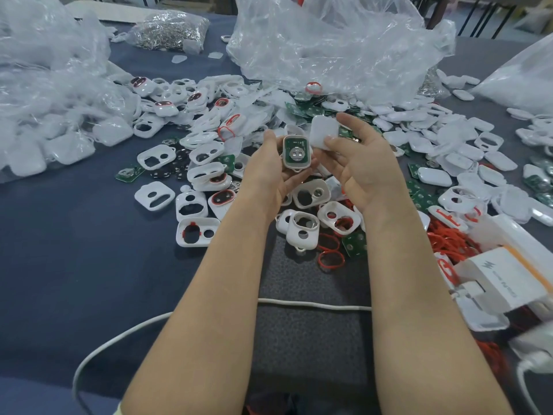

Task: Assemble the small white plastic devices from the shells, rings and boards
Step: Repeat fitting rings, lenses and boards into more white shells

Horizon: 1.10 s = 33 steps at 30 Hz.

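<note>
The left hand [269, 172] is palm up and curls its fingers round a small white shell [296, 156]. A green board [296, 151] sits inside the shell, with a round silver part on it. The shell is held up above the table, between the two hands.

The right hand [363, 166] pinches a flat white cover [323, 132] between its thumb and first finger. The cover is just beside the shell, up and to the right of it. I cannot tell if the two are touching.

Under the hands the table has a dark blue cloth [59, 259] on it. A grey mat [311, 280] lies near the person, between the arms. A big heap of parts is spread over the cloth. There are many white shells with holes [155, 157] on the left and in the middle. Some of them have red rings in them. Loose red rings [331, 259] lie close to the right arm, and more are piled by the right edge. Green boards [355, 244] lie mixed in with the shells. Smooth white covers [434, 178] are heaped on the right.

Large clear plastic bags [329, 46] sit at the back and on the left. A smaller bag of shiny metal bits [170, 29] is far back on the left. A white cable [314, 305] runs across the mat under the arms. A white box [505, 284] lies at the right edge.
</note>
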Each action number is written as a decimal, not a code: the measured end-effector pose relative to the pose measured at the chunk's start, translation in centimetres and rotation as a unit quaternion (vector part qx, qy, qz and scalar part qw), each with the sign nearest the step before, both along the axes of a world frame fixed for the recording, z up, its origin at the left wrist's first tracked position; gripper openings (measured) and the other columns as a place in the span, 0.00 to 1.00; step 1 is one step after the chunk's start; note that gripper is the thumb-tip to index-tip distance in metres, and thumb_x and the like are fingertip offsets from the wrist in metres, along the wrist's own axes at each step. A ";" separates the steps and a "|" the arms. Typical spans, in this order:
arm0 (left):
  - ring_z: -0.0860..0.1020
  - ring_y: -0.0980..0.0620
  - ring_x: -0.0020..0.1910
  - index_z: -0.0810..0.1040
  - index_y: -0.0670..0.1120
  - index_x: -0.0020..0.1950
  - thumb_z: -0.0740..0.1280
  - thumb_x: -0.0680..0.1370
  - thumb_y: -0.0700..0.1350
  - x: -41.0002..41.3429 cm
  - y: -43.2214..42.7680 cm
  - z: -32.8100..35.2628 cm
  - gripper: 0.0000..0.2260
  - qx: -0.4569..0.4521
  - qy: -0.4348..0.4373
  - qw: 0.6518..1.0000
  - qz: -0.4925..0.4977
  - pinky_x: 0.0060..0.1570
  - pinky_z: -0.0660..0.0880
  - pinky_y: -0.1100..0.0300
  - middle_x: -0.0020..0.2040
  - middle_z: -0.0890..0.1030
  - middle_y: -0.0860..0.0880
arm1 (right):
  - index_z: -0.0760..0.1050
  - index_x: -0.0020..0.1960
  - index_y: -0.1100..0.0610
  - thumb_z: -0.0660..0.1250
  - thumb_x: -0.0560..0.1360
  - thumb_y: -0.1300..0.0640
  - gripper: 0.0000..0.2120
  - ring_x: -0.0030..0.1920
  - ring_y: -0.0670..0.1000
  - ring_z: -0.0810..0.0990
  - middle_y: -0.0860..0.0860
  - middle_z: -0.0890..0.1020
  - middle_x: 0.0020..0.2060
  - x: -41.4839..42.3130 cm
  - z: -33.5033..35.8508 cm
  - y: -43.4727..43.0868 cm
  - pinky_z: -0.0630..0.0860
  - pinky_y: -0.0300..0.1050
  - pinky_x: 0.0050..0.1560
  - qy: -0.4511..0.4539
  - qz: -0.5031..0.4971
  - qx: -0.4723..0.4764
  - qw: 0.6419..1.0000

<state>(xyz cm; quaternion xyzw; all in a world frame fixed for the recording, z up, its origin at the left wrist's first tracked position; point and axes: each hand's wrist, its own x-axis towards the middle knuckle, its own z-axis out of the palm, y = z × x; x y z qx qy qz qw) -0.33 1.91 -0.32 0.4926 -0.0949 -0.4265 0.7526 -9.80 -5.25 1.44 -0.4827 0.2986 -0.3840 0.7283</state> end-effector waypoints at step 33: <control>0.81 0.44 0.42 0.76 0.44 0.50 0.53 0.84 0.50 -0.2 -0.1 0.4 0.16 0.037 -0.008 0.999 -0.030 0.37 0.81 0.58 0.47 0.80 0.39 | 0.81 0.50 0.52 0.63 0.77 0.64 0.11 0.39 0.43 0.78 0.48 0.81 0.44 0.2 -0.4 0.1 0.77 0.33 0.40 0.220 -0.011 -0.325 0.920</control>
